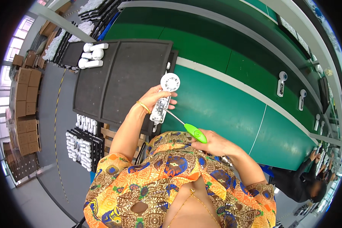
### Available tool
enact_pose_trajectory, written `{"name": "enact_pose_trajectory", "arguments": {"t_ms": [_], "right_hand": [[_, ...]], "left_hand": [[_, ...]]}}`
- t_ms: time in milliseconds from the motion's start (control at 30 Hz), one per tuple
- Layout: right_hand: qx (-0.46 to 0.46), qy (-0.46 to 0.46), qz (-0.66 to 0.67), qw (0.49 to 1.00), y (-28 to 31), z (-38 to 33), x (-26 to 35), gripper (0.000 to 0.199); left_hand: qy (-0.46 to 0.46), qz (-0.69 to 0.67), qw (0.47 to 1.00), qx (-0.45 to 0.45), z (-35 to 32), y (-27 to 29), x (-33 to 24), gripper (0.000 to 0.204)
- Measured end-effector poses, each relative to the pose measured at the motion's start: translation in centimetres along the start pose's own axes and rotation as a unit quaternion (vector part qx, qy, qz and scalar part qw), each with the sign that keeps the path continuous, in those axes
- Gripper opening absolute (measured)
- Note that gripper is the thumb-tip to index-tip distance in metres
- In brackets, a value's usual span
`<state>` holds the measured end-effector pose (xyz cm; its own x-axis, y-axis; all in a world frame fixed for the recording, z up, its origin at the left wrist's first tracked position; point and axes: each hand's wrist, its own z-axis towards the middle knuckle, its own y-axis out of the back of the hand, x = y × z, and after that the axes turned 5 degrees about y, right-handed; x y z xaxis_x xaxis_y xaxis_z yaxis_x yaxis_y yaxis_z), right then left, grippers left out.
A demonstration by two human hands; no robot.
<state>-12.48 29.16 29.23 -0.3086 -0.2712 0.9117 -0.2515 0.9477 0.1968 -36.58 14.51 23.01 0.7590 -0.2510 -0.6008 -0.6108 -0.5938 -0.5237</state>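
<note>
While the right hand (213, 143) closes round the butt of a green-handled screwdriver (195, 133), its shaft slants up to the open body of a white fan-shaped device (158, 114), held above the edge of the green table (224, 102) — tip contact is unclear. The left hand (154, 97) pinches the device just below its round head. It looks light and stiff, probably slick-shelled, with fragile exposed innards, so the neck or side edges seem the safest grip — similar units (282, 81) stand farther off.
</note>
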Motion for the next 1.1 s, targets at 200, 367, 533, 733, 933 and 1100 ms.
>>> {"name": "enact_pose_trajectory", "arguments": {"t_ms": [200,367,533,733,933,1100], "right_hand": [[-0.02,-0.098,0.277,0.956,2.0,-1.3,-1.9,0.025],[-0.12,-0.087,0.401,0.904,2.3,-2.5,-4.1,0.026],[-0.155,-0.147,0.348,0.913,1.0,-2.6,-3.2,0.022],[-0.143,-0.148,0.267,0.942,1.3,-0.9,-3.6,0.022],[-0.15,-0.18,0.335,0.913,2.2,0.7,-3.9,0.023],[-0.115,-0.166,0.346,0.916,1.2,2.8,-4.5,0.028]], "left_hand": [[0.022,0.053,0.998,-0.02,5.8,-1.4,-1.8,0.037],[-0.041,0.118,0.992,-0.028,15.9,-1.9,-2.4,0.045],[-0.211,0.251,0.927,-0.184,26.0,-4.9,-4.7,0.064],[-0.439,0.322,0.77,-0.332,25.6,-2.4,-9.3,0.059],[-0.486,0.417,0.382,-0.667,8.6,12.4,-16.4,0.032],[-0.119,0.172,0.441,-0.873,0.9,33.0,-16.8,0.041]]}}
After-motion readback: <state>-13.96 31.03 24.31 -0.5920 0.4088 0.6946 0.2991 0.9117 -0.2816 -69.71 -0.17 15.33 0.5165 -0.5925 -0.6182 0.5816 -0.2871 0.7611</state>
